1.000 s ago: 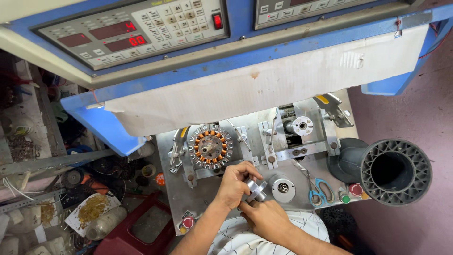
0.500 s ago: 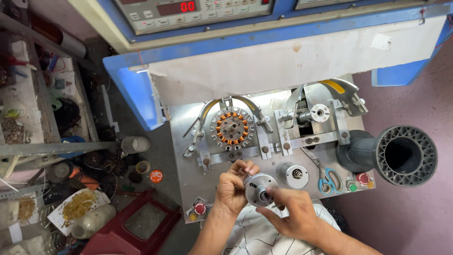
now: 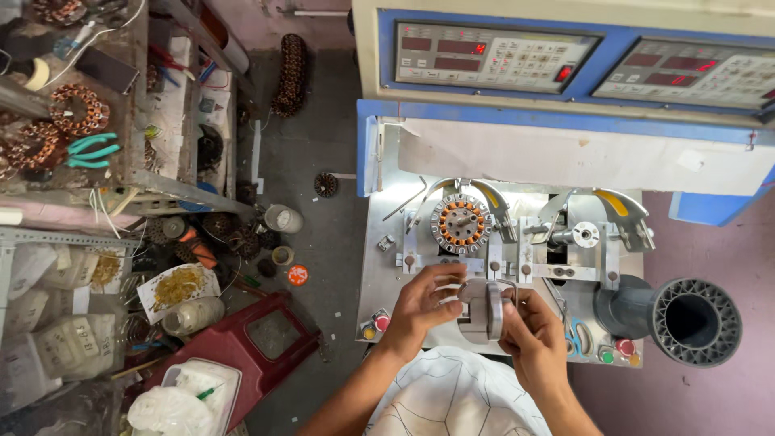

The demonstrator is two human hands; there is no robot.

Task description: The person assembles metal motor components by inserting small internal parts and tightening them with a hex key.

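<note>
- Grey concrete floor (image 3: 323, 234) runs down the head view, with a cluttered metal shelf (image 3: 153, 182) on one side and a blue-and-cream winding machine (image 3: 565, 121) on the other; its dull steel work plate (image 3: 387, 266) serves as the desk.
- On the plate stands a round stator (image 3: 461, 224), a ring of copper coils about orange insulation, lying flat with its bore facing up, between two curved metal guides.
- Just beside it, a bare steel spindle (image 3: 583, 235) points up from its bracket.
- A ribbed black plastic tube (image 3: 694, 320) lies at the plate's far edge, its open mouth turned up toward the camera.
- The left hand (image 3: 420, 307) and right hand (image 3: 533, 339) meet over the plate's near edge, fingers closed from both sides on a grey metal disc-shaped rotor housing (image 3: 483, 311).
- It is held on edge, its rim up toward the camera, flat faces turned to either hand, and its axis running left to right.
- Teal-handled pliers (image 3: 90, 150) rest on the shelf among copper coils.
</note>
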